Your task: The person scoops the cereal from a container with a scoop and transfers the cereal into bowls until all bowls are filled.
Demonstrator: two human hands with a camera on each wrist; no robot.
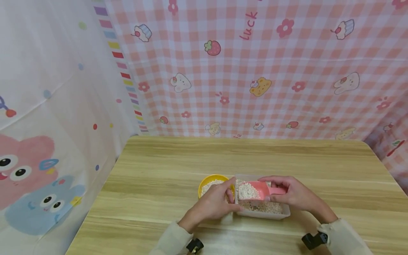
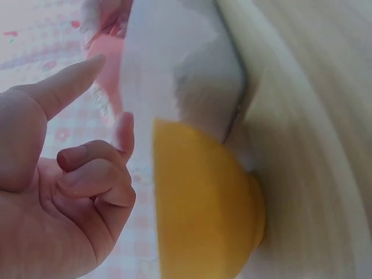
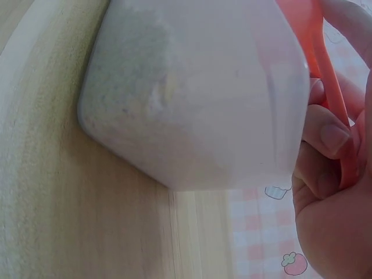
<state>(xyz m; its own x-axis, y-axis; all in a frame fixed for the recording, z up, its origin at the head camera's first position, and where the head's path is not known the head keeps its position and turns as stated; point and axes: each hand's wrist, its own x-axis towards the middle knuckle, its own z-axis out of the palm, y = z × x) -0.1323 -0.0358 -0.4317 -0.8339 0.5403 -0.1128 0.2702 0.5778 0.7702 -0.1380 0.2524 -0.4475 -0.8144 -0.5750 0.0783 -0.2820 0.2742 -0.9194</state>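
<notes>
Two hands, two different jobs. The bare right hand [image 1: 294, 193] has its fingers curled round the handle of a pink plastic scoop [image 1: 264, 190], which carries a heap of pale dry flakes [image 1: 248, 191] over the translucent rectangular plastic box [image 1: 264, 214], mouth facing the box's left end. The bare left hand [image 1: 213, 202] is at that end, thumb stretched well apart from the loosely bent fingers, gripping nothing; can't tell if a fingertip touches the box. Just left of the box sits a round yellow bowl [image 2: 200, 203] with flakes in it too. All on a wood-grain table [image 1: 153, 170]. Looks like the scooping step to me, load already up. Imo the next move calls for a level scoop, clear of the box's left rim.
</notes>
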